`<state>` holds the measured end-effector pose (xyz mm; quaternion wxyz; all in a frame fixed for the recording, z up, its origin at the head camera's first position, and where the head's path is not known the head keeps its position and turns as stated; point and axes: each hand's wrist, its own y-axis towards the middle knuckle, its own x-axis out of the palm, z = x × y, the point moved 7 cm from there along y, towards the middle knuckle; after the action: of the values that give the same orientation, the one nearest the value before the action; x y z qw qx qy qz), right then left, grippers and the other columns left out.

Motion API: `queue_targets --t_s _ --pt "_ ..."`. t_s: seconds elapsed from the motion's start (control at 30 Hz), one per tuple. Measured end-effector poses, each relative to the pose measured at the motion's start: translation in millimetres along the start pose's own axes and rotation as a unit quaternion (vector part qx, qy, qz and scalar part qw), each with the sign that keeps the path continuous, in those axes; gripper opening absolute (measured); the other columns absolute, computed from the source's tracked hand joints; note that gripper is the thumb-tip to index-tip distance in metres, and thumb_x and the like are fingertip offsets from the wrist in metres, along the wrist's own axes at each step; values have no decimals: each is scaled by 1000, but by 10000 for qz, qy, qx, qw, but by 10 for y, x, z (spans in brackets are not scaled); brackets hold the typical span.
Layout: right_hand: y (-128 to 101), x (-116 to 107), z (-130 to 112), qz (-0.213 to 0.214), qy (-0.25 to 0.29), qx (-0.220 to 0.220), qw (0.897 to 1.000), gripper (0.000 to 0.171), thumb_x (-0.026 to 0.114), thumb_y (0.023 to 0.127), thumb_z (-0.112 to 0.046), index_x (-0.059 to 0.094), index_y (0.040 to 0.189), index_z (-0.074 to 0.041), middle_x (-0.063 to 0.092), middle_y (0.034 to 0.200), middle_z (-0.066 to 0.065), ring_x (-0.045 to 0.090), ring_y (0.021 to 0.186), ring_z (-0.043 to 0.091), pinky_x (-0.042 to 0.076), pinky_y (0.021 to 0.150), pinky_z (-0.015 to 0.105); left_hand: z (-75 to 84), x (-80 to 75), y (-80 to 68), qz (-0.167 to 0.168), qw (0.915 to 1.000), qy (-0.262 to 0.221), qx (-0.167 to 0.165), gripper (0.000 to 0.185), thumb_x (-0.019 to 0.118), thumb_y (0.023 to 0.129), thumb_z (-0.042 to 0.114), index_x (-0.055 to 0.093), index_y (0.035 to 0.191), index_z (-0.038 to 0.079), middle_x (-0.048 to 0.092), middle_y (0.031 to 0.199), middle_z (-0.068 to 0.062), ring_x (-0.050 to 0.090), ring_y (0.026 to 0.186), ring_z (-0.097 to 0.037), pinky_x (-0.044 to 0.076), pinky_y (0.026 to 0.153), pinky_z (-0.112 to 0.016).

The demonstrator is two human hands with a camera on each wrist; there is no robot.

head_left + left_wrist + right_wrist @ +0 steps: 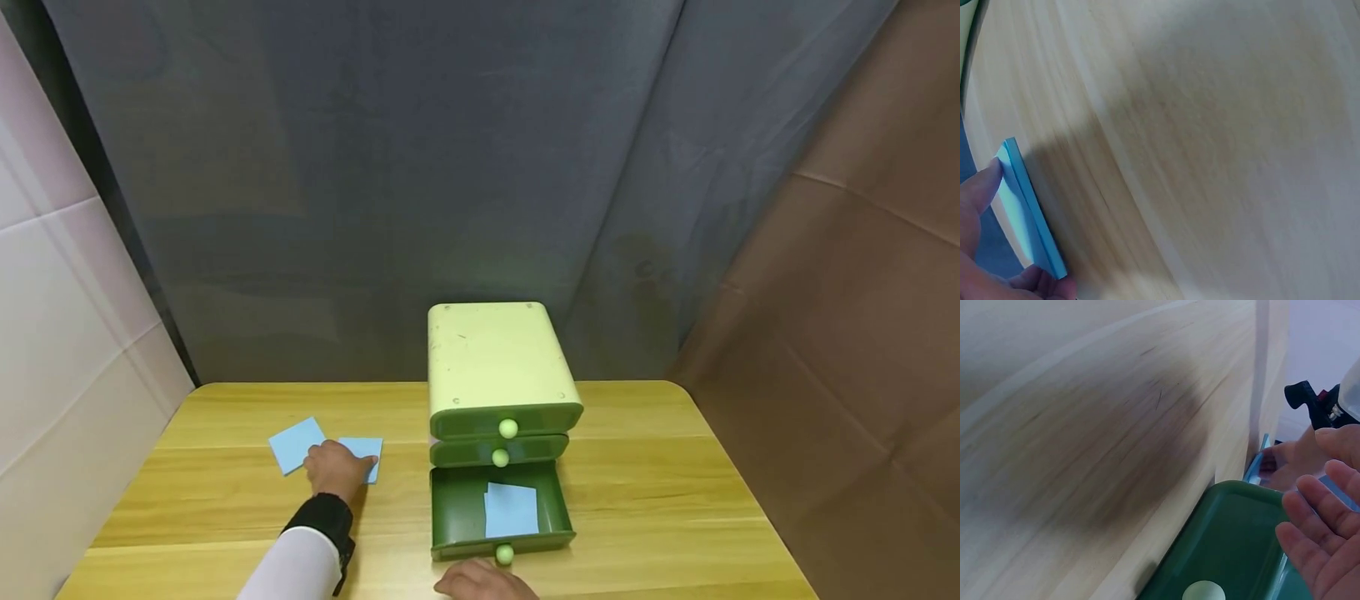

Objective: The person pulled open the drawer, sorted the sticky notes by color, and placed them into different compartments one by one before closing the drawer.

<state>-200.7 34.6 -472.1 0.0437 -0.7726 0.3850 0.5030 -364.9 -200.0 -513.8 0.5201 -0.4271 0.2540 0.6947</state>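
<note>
On the left of the table my left hand grips a blue sticky-note pad. In the left wrist view the thumb and fingers hold that pad by its opposite ends. Just left of the hand lies another blue pad, partly covered by it. My right hand is just in front of the bottom drawer, which is pulled out. Its fingers look loose and hold nothing in the right wrist view. Blue notes, apparently overlapping, lie in that drawer.
The drawer stands in a small cabinet with a pale yellow-green top and round knobs. Its middle drawer sticks out slightly. Grey cloth hangs behind the wooden table; brown cloth hangs to the right.
</note>
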Motion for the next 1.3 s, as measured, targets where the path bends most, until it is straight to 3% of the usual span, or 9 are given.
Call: queue_targets --t_s 0.13,0.37,0.6,0.77,0.9,1.1,1.3 --pt "-9 -7 19 -110 84 67 9999 34 53 99 -38 68 110 -10 64 108 -2 59 98 8 51 70 19 -6 16 20 122 9999 -110 -30 71 78 76 33 45 101 -24 50 98 -38 47 101 -50 41 83 -52" --pt "-22 -21 29 -93 -56 61 9999 33 53 99 -38 68 109 -11 64 107 -4 59 98 8 50 72 19 -43 87 48 289 9959 -860 -35 69 79 74 22 35 107 -20 47 101 -40 45 101 -55 42 84 -56" --pt "-44 -20 57 -129 -95 228 9996 35 53 98 -41 68 110 -12 64 109 -5 59 100 9 52 73 22 -81 81 35 344 9893 -1414 -42 60 74 75 7 34 111 -20 52 99 -41 54 95 -55 49 80 -57" --pt "-56 -25 70 -248 5 291 9993 36 53 98 -41 68 112 -11 64 110 -5 59 101 10 52 73 24 -57 31 -25 394 9833 -1762 211 45 65 77 -5 38 109 -22 54 100 -40 56 97 -53 50 81 -57" --pt "-56 -29 62 -349 93 298 9989 36 52 98 -40 67 113 -10 64 111 -3 59 102 11 52 73 25 -49 7 -85 303 9811 -1867 407 35 56 86 -7 41 113 -23 54 107 -41 54 103 -52 49 85 -55" --pt "-58 -37 48 -497 94 298 9983 36 54 97 -39 67 115 -10 63 112 -2 59 103 12 53 72 26 -46 -32 -160 247 9788 -1965 529 27 49 92 -6 43 115 -20 58 103 -37 57 92 -43 51 78 -51" --pt "-65 -43 39 -546 73 349 9979 38 54 97 -41 67 115 -11 63 113 -3 59 104 12 53 72 27 2 -101 -249 78 9703 -2334 633 19 48 95 -6 45 112 -15 56 97 -29 54 79 -33 47 66 -39"
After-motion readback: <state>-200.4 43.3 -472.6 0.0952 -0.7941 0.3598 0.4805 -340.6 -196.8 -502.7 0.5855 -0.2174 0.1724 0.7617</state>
